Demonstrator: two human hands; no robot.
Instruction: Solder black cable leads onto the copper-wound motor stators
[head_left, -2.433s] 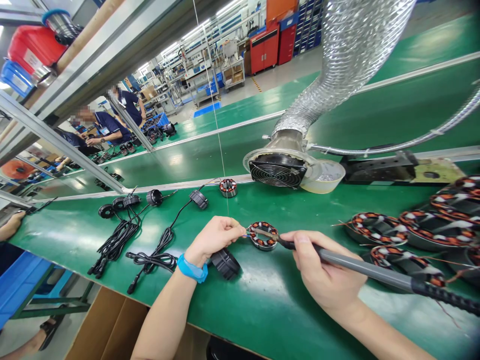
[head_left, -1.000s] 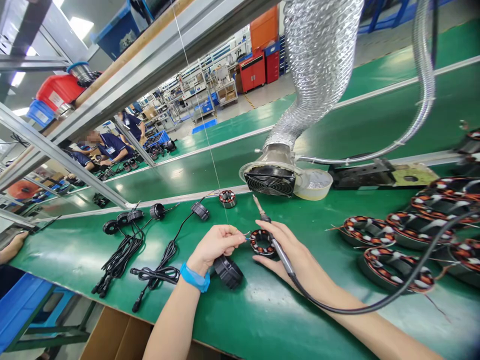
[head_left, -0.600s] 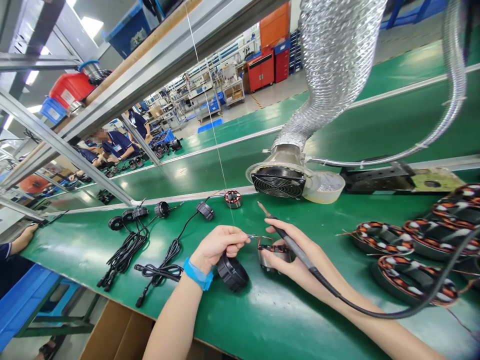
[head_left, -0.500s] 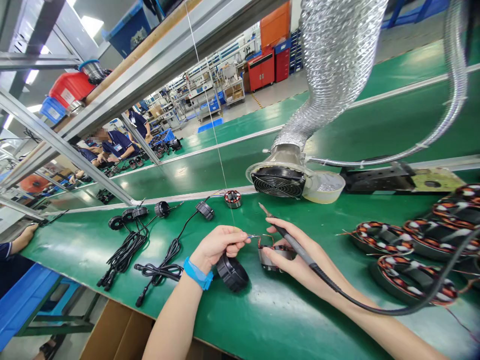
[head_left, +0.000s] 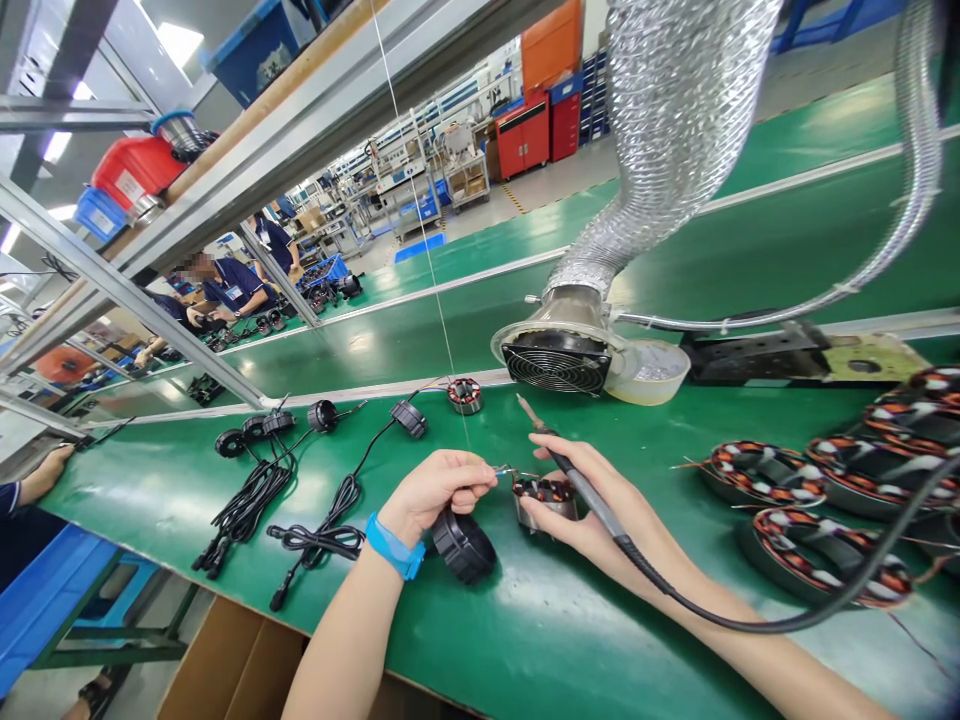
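My left hand, with a blue band at the wrist, pinches a thin wire whose bare end meets the lead of a motor stator. Below that hand hangs or rests a round black cap; which of the two, I cannot tell. My right hand holds a soldering iron, its tip pointing up and away to the left, apart from the wires. The same hand's thumb and lower fingers lie against the stator's side. Solder wire hangs from above, its lower end close behind my left fingers.
A fume extractor fan with a foil duct stands behind the hands, beside a round tub. Larger stators crowd the right. Black cables with caps lie left. A co-worker's hand rests at the table's far left.
The stator has shifted slightly left under my right hand, and its windings show more. The wire end now meets the stator's lead more closely. The iron stays in my right hand.
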